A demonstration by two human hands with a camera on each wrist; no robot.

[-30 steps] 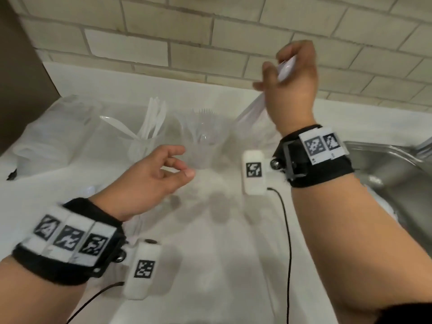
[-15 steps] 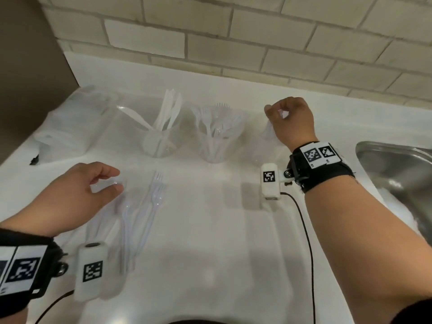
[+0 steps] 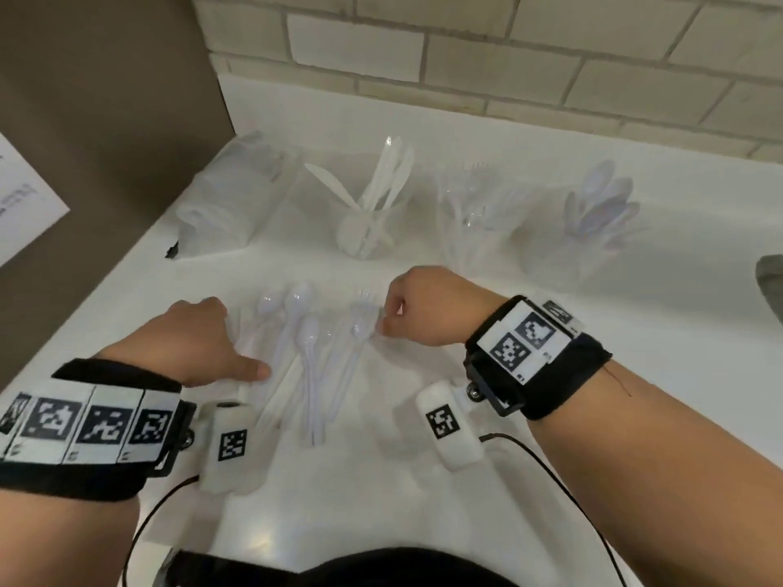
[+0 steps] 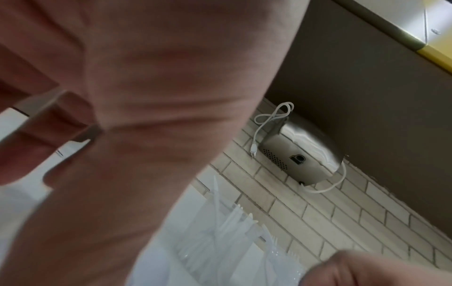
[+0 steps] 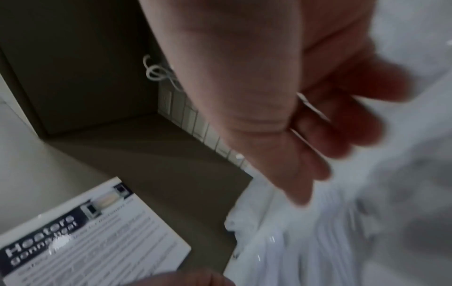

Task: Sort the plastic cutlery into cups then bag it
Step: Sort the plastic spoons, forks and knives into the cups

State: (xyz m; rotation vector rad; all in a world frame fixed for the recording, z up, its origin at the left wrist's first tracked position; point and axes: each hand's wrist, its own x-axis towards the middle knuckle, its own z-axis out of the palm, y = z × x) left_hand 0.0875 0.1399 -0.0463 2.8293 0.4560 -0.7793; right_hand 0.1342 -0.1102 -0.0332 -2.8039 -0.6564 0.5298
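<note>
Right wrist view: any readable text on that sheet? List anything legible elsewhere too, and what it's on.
"Heaters": white heading on the dark banner of the printed sheet.
Second heading line and body text on that sheet: too blurred to read.
Wristband tags and camera tags: black-and-white square codes, no words.
Logo on the metal wall unit: unreadable.

We look down from head height onto the white counter (image 3: 423, 502), brick wall (image 3: 466, 57) at twelve o'clock. Our two wrist cameras sit tight against the palms, blurred; both share the wall-hung cord (image 4: 271, 116) and the counter's cutlery with the head view.
</note>
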